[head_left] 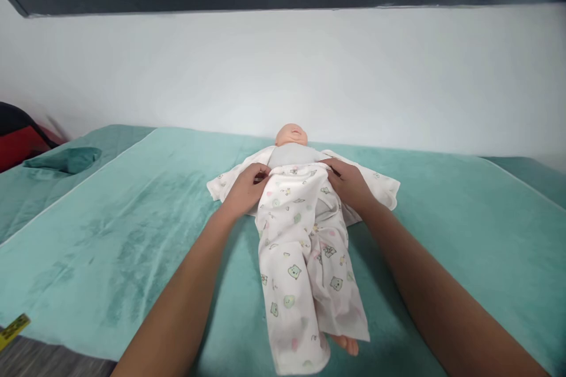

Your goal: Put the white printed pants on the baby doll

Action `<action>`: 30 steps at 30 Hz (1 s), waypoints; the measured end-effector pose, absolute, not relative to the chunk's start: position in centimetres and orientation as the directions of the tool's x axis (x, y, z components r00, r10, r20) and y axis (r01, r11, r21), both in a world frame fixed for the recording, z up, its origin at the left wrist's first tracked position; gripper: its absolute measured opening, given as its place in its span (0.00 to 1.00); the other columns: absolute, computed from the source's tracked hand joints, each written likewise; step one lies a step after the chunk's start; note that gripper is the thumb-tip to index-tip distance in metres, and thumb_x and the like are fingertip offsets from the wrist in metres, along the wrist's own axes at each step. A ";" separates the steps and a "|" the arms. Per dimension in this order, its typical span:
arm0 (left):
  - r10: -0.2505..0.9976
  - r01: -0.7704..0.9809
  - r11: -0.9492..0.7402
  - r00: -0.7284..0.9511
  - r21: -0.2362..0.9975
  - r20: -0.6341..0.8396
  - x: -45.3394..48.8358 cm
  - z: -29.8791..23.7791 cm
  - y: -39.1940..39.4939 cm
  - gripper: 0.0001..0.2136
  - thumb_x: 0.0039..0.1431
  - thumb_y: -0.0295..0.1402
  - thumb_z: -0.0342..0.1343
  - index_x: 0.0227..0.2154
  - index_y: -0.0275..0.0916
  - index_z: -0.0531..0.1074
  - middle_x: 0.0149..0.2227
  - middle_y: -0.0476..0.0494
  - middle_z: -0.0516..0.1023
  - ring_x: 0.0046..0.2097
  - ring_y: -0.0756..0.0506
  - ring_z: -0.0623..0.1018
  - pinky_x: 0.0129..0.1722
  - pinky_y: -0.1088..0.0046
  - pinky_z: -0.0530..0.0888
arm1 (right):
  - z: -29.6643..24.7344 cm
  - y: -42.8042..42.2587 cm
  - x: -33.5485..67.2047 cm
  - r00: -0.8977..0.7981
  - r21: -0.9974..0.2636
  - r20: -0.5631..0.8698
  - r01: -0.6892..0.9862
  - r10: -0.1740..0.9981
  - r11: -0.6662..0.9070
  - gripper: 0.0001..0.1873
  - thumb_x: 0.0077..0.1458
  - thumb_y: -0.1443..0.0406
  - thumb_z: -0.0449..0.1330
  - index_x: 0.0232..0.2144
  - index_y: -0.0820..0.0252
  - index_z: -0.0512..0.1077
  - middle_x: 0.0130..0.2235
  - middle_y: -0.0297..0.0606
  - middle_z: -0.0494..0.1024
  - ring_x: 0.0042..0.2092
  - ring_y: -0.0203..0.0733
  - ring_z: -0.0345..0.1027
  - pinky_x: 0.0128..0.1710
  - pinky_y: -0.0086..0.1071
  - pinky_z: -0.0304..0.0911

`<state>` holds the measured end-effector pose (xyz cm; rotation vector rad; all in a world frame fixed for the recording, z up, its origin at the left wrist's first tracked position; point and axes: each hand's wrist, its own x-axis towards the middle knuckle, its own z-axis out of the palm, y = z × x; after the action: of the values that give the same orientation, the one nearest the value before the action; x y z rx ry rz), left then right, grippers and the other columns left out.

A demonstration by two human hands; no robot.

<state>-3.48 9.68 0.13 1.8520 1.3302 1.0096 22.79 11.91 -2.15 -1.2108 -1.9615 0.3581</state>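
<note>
A baby doll [292, 134] lies on its back with its head away from me. White pants [287, 253] printed with small green animals cover its legs, and one foot [347, 344] shows below the right-hand leg opening. My left hand [248, 185] pinches the waistband at its left side. At the opposite side, the fingers of my right hand [347, 181] are closed on the same waistband. A white printed jacket [378, 185] lies spread beneath the doll, sleeves out to both sides. Plain light-grey cloth [294, 155] covers the doll's chest.
Teal plush bedding [132, 235] lies under everything, against a white wall [283, 70]. At the far left are a teal folded cloth [66, 159] and a red and black object [20, 138]. A yellow strip [14, 330] lies by the near left edge.
</note>
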 end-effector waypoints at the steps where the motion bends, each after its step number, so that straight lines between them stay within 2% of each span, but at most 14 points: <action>1: 0.950 0.513 -0.307 0.211 0.802 0.229 -3.4 0.4 9.9 0.08 0.57 0.40 0.52 0.33 0.41 0.70 0.38 0.46 0.76 0.41 0.45 0.74 0.42 0.69 0.69 | -1.7 12.2 22.7 -0.255 -0.569 0.446 0.659 0.858 0.492 0.15 0.59 0.63 0.48 0.42 0.54 0.73 0.46 0.38 0.77 0.47 0.45 0.69 0.47 0.37 0.60; 3: 0.942 0.602 -0.336 0.203 0.725 0.268 -3.0 0.8 10.4 0.10 0.60 0.41 0.49 0.28 0.41 0.67 0.32 0.48 0.74 0.36 0.46 0.72 0.39 0.69 0.66 | -0.7 12.8 22.3 -0.281 -0.506 0.402 0.725 0.871 0.468 0.14 0.60 0.62 0.48 0.39 0.56 0.72 0.40 0.40 0.78 0.41 0.46 0.69 0.40 0.35 0.59; 5: 0.940 0.641 -0.319 0.117 0.699 0.321 -2.3 0.7 11.3 0.11 0.62 0.40 0.47 0.26 0.41 0.63 0.28 0.49 0.71 0.32 0.46 0.68 0.37 0.69 0.64 | 0.2 13.8 21.7 -0.272 -0.465 0.377 0.771 0.885 0.435 0.14 0.61 0.59 0.47 0.34 0.56 0.70 0.31 0.40 0.75 0.32 0.45 0.65 0.34 0.33 0.54; 8: 0.951 0.497 -0.166 -0.148 0.852 0.272 -1.3 -0.3 12.5 0.11 0.61 0.38 0.47 0.25 0.41 0.60 0.28 0.49 0.68 0.33 0.47 0.67 0.36 0.70 0.63 | 0.8 15.3 20.3 -0.220 -0.511 0.358 0.767 0.907 0.388 0.20 0.62 0.53 0.48 0.23 0.57 0.64 0.22 0.37 0.65 0.26 0.40 0.55 0.31 0.32 0.46; 11: 0.959 0.354 -0.032 -0.253 0.935 0.128 -1.2 -1.5 12.6 0.09 0.57 0.35 0.52 0.24 0.40 0.60 0.29 0.49 0.70 0.34 0.47 0.67 0.36 0.71 0.64 | 0.0 15.9 19.6 -0.146 -0.611 0.319 0.724 0.936 0.321 0.24 0.60 0.51 0.50 0.18 0.58 0.59 0.20 0.36 0.63 0.26 0.38 0.52 0.31 0.33 0.45; 15: 0.981 0.336 -0.054 -0.156 0.940 0.112 -2.1 -2.1 11.0 0.05 0.49 0.30 0.57 0.25 0.39 0.65 0.31 0.48 0.73 0.35 0.46 0.69 0.37 0.71 0.65 | -1.4 14.4 20.4 -0.032 -0.659 0.343 0.704 0.939 0.264 0.21 0.56 0.49 0.54 0.21 0.58 0.61 0.23 0.34 0.66 0.28 0.37 0.54 0.30 0.32 0.48; 18: 0.993 0.278 -0.033 -0.101 0.960 0.064 -2.8 -2.1 9.6 0.03 0.48 0.30 0.56 0.27 0.39 0.69 0.31 0.47 0.74 0.37 0.45 0.71 0.37 0.70 0.67 | -1.9 12.4 21.5 -0.014 -0.683 0.318 0.690 0.948 0.239 0.20 0.55 0.50 0.55 0.22 0.59 0.62 0.24 0.33 0.66 0.29 0.36 0.55 0.32 0.32 0.50; 22: 0.992 0.118 0.093 0.069 0.989 -0.102 -3.5 -1.9 8.3 0.08 0.45 0.30 0.58 0.31 0.38 0.73 0.30 0.44 0.76 0.36 0.44 0.74 0.36 0.67 0.70 | -2.4 10.6 23.1 -0.100 -0.827 0.147 0.533 0.984 0.178 0.19 0.55 0.50 0.54 0.25 0.59 0.67 0.26 0.32 0.68 0.29 0.36 0.57 0.31 0.30 0.52; 26: 0.943 0.024 0.158 0.293 0.987 -0.158 -4.3 -1.5 8.0 0.13 0.43 0.28 0.60 0.36 0.37 0.76 0.32 0.41 0.78 0.38 0.43 0.76 0.38 0.66 0.73 | -2.8 10.3 24.9 -0.220 -0.926 0.003 0.368 0.975 0.085 0.17 0.50 0.52 0.60 0.27 0.60 0.70 0.27 0.31 0.70 0.28 0.34 0.57 0.29 0.28 0.53; 30: 0.923 -0.031 0.188 0.347 0.982 -0.166 -5.2 -1.7 8.3 0.16 0.44 0.30 0.61 0.39 0.38 0.76 0.36 0.41 0.79 0.41 0.43 0.77 0.42 0.66 0.73 | -2.3 10.1 25.6 -0.358 -0.968 -0.070 0.248 0.931 0.023 0.14 0.45 0.56 0.65 0.32 0.59 0.75 0.35 0.35 0.76 0.39 0.41 0.68 0.42 0.33 0.62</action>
<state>-5.17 8.30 -1.67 1.1773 0.9866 0.8533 25.64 10.14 -2.30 -1.2134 -1.6678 1.3720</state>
